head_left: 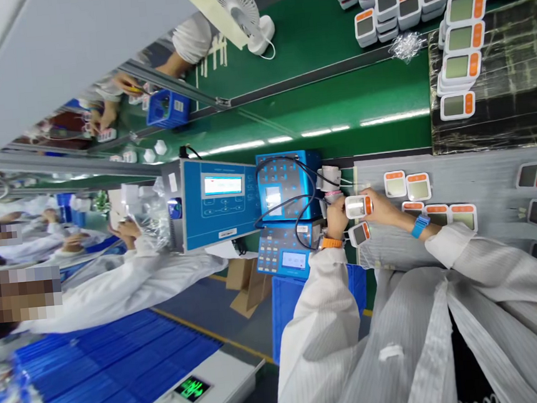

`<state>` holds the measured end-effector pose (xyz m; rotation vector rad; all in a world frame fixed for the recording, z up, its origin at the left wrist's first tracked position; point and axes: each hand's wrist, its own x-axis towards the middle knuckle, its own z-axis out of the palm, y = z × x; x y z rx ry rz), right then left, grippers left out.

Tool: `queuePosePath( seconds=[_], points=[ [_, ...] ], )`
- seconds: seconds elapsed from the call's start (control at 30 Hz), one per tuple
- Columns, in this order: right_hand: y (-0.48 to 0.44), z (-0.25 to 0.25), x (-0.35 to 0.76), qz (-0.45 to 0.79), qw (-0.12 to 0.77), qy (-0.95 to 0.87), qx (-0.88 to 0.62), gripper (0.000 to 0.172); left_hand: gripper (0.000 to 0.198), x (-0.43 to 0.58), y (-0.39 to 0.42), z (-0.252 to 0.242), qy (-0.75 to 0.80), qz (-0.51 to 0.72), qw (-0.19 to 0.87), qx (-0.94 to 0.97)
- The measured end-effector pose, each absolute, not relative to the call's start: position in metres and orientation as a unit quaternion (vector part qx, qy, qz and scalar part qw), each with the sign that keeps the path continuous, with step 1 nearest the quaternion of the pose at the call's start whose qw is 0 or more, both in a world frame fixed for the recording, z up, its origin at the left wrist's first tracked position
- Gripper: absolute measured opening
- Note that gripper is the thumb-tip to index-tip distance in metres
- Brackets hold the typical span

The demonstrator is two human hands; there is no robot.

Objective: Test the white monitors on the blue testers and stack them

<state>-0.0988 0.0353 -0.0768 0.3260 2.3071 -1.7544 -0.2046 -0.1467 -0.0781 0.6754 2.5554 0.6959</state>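
A small white digital meter [356,207] with a grey screen and an orange button strip is held between my two hands over the grey mat. My left hand [336,218], with an orange band at the wrist, closes on its left end. Fingers of my right hand [380,207], blue band at the wrist, grip the orange end. Just below lies another such meter [359,234], close to my left wrist. More meters rest on the mat near my right hand, among them a pair [418,187] above the forearm and several partly behind it.
Blue test instruments [223,224] with screens and black cables stand left of my hands. Stacked meters [409,7] fill the upper right, beside a black wrapped board [514,111]. Several meters [536,176] line the right edge. Co-workers in white sleeves [139,282] sit at left.
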Motion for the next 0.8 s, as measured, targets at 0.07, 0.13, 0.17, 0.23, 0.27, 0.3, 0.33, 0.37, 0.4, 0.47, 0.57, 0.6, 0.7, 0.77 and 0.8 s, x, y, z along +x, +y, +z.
queuePosePath(
  seconds=[0.07, 0.13, 0.17, 0.23, 0.27, 0.3, 0.33, 0.37, 0.4, 0.47, 0.57, 0.6, 0.7, 0.77, 0.8],
  points=[
    [0.04, -0.075, -0.094, -0.616, 0.103, 0.77, 0.129, 0.066, 0.011, -0.206, -0.144, -0.078, 0.914, 0.247, 0.206, 0.249],
    [0.047, -0.074, -0.09, -0.636, 0.092, 0.751, 0.15, 0.067, 0.014, -0.207, -0.143, -0.077, 0.913, 0.242, 0.213, 0.252],
    [0.051, -0.074, -0.088, -0.653, 0.09, 0.735, 0.16, 0.068, 0.017, -0.207, -0.143, -0.076, 0.912, 0.24, 0.219, 0.251],
    [0.061, -0.073, -0.084, -0.702, 0.091, 0.683, 0.179, 0.069, 0.027, -0.207, -0.144, -0.073, 0.908, 0.242, 0.231, 0.252],
    [0.067, -0.073, -0.082, -0.73, 0.09, 0.651, 0.186, 0.07, 0.034, -0.207, -0.145, -0.071, 0.904, 0.247, 0.237, 0.255],
    [0.073, -0.073, -0.08, -0.757, 0.085, 0.619, 0.192, 0.069, 0.041, -0.207, -0.146, -0.069, 0.9, 0.253, 0.241, 0.26],
    [0.081, -0.072, -0.078, -0.778, 0.076, 0.592, 0.198, 0.068, 0.045, -0.207, -0.148, -0.067, 0.896, 0.259, 0.243, 0.266],
    [0.09, -0.072, -0.075, -0.793, 0.063, 0.57, 0.207, 0.066, 0.048, -0.207, -0.15, -0.065, 0.893, 0.264, 0.243, 0.272],
    [0.099, -0.071, -0.072, -0.802, 0.049, 0.554, 0.218, 0.064, 0.049, -0.207, -0.152, -0.063, 0.892, 0.266, 0.24, 0.276],
    [0.122, -0.068, -0.064, -0.809, 0.022, 0.531, 0.25, 0.061, 0.048, -0.206, -0.156, -0.059, 0.893, 0.268, 0.228, 0.283],
    [0.161, -0.063, -0.051, -0.801, -0.023, 0.516, 0.301, 0.06, 0.043, -0.201, -0.164, -0.056, 0.899, 0.269, 0.198, 0.283],
    [0.175, -0.062, -0.048, -0.794, -0.041, 0.517, 0.316, 0.059, 0.041, -0.199, -0.167, -0.055, 0.902, 0.27, 0.189, 0.28],
    [0.22, -0.062, -0.045, -0.749, -0.105, 0.534, 0.378, 0.053, 0.037, -0.192, -0.176, -0.055, 0.91, 0.272, 0.162, 0.268],
    [0.252, -0.063, -0.051, -0.698, -0.144, 0.549, 0.436, 0.048, 0.035, -0.188, -0.179, -0.054, 0.913, 0.274, 0.146, 0.263],
    [0.269, -0.063, -0.056, -0.672, -0.159, 0.556, 0.463, 0.045, 0.033, -0.187, -0.179, -0.053, 0.915, 0.275, 0.14, 0.26]
  ],
)
